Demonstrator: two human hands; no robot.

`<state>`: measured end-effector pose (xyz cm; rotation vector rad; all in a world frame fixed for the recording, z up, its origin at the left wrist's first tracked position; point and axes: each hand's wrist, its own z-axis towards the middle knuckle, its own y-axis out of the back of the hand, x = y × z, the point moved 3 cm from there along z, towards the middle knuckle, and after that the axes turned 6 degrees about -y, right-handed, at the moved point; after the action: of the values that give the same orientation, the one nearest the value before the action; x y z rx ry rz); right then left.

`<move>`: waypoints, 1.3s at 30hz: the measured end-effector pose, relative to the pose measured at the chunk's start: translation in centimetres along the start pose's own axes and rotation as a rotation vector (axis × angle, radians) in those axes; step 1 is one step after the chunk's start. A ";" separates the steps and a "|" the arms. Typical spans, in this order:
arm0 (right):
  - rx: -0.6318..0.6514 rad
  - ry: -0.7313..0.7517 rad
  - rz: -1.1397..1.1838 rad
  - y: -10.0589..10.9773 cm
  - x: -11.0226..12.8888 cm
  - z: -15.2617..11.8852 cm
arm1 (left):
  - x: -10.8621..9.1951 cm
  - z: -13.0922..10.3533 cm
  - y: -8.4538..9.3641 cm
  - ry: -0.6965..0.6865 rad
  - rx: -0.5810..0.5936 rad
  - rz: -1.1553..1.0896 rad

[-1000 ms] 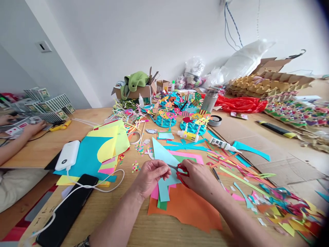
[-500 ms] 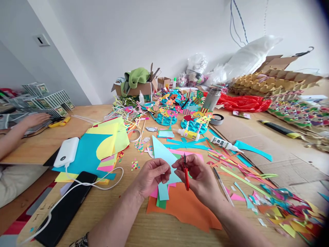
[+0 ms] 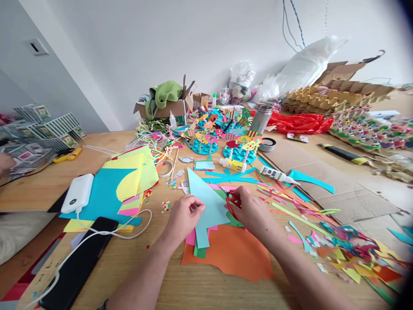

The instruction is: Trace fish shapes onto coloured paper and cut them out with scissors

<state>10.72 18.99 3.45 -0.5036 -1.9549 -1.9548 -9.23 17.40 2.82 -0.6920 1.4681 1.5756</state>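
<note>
My right hand (image 3: 253,211) is closed around the red-handled scissors (image 3: 232,204), whose blades point up and left over the light blue paper (image 3: 211,200). To its left, my left hand (image 3: 187,215) has its fingertips pinched together over the left edge of the same paper; anything between them is too small or hidden to make out. Under the light blue piece lie green and pink sheets. An orange sheet (image 3: 229,252) with a torn-looking lower edge lies nearest me.
Left are stacked coloured sheets (image 3: 106,189), a white power bank (image 3: 77,193) with a cable and a black phone (image 3: 80,258). Glue bottles (image 3: 275,174) and blue-based paper fish models (image 3: 240,150) stand ahead. Paper scraps (image 3: 355,254) are heaped right. A co-worker's hand (image 3: 5,162) shows far left.
My right hand has swung the scissors from upright to lying lower, handles gripped. My left hand has moved slightly left, apart from it. The co-worker's hand has moved mostly out of view.
</note>
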 end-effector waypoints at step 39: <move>-0.010 -0.045 1.149 1.7 1.4 -0.4 | -1.1 0.0 1.0 0.222 -0.220 -0.912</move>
<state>10.29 18.57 5.55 -1.2999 -1.1636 -1.1766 -9.56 17.20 4.27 -1.4493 0.8894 0.9522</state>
